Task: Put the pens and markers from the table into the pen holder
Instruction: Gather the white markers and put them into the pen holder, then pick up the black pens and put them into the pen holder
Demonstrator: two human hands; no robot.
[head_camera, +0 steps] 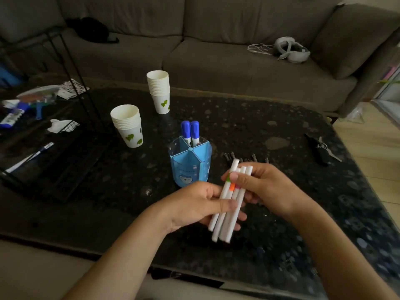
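A blue pen holder (pixel 190 164) with divided compartments stands on the dark table (pixel 108 180). Two blue-capped markers (pixel 190 132) stand upright in its far compartment. Just in front and to the right of the holder, both hands hold one bundle of several white markers (pixel 229 204) with coloured bands. My left hand (pixel 194 204) grips the lower part of the bundle. My right hand (pixel 259 185) grips the upper part, thumb across it. Several dark pens (pixel 232 156) lie on the table behind my right hand, partly hidden.
Two stacks of white paper cups (pixel 127 126) (pixel 159 92) stand behind and left of the holder. A black wire rack (pixel 65 126) and clutter fill the left side. Keys (pixel 322 148) lie at the right. A grey sofa (pixel 216 50) runs behind the table.
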